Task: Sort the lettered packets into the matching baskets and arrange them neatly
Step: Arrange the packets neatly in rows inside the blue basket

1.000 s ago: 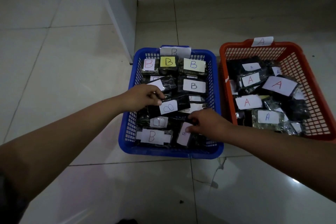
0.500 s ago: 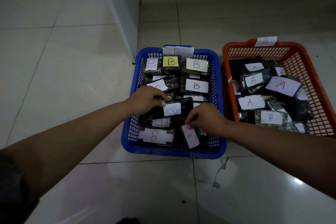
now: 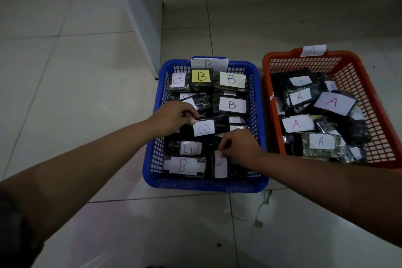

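From my feed both arms reach down into the blue basket [image 3: 256,98]: left hand [image 3: 174,117] curls its fingers round the end of a dark B packet [image 3: 206,127] mid-basket, right hand [image 3: 239,148] pinches the top of another packet [image 3: 220,166] standing on end by the near wall. More B packets crowd all around them, and the orange basket [image 3: 369,93] of A packets sits just to the right on the tile floor [image 3: 65,93].

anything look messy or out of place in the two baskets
No packet sits in the wrong basket. The red basket is untidy: its A packets lie tilted and overlapping. In the blue basket, the back B packets sit straight; the front ones face mixed directions.
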Tool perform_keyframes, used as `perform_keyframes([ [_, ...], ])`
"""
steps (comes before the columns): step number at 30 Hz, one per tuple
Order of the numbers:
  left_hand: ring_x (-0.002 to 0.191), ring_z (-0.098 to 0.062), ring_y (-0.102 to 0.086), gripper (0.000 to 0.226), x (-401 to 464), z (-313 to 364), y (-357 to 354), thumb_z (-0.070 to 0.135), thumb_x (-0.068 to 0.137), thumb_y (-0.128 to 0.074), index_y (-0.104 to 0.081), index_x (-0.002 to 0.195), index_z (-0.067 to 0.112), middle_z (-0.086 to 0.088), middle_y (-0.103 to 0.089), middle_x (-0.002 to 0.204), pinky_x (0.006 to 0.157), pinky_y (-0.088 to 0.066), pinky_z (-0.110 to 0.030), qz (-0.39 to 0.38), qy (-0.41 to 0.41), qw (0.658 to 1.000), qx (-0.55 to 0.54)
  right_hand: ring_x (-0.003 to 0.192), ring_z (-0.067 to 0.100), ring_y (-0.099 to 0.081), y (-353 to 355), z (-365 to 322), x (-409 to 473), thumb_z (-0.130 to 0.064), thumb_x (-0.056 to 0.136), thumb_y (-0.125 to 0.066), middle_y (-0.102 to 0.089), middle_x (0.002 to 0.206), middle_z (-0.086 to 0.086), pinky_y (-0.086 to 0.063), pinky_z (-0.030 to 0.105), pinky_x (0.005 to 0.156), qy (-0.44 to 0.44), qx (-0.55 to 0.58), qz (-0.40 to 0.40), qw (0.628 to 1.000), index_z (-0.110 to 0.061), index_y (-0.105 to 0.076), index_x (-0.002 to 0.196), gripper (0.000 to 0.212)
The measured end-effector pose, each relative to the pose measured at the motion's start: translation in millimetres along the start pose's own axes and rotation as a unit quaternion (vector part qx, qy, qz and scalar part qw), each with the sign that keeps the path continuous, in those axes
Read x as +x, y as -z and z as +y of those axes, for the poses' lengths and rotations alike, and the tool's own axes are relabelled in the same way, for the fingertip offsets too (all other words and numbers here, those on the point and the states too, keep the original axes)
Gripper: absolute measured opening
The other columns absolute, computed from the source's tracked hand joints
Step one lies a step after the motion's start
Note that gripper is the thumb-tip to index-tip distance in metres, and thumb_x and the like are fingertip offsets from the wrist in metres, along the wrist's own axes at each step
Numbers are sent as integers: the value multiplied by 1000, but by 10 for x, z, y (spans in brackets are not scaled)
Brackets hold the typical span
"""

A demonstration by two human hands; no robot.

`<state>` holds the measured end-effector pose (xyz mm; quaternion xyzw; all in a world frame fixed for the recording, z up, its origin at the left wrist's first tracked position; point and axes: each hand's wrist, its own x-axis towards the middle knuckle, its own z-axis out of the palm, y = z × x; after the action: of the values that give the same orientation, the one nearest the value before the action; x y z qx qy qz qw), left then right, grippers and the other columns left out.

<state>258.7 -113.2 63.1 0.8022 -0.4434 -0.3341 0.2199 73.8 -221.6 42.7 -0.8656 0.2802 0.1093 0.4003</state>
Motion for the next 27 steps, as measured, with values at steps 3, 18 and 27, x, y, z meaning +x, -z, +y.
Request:
perform_keyframes([
  [3,86,-6,-61,20,-13,16,49,16,86,-66,-64,106,20,6,-66,91,69,-46,-12,8,16,1000,-23,72,3,-62,215,4,-45,-18,76,-75,-72,83,-1,-50,11,68,23,-10,-21,999,-10,-74,79,8],
  [18,89,-1,-62,14,-71,167,-93,21,90,-59,-56,104,20,8,-70,93,75,-47,-18,-6,39,982,-182,119,16,-46,439,108,-17,-36,80,-69,-51,127,0,-39,27,97,206,-204,44,956,-20,-43,133,62],
  [27,121,-22,-40,69,185,-281,157,39,77,-72,-46,136,17,-6,-50,132,102,-34,-34,70,-69,968,233,111,16,-41,579,224,141,-38,71,-77,-55,113,4,-34,20,86,125,-158,99,974,-23,-53,129,65],
])
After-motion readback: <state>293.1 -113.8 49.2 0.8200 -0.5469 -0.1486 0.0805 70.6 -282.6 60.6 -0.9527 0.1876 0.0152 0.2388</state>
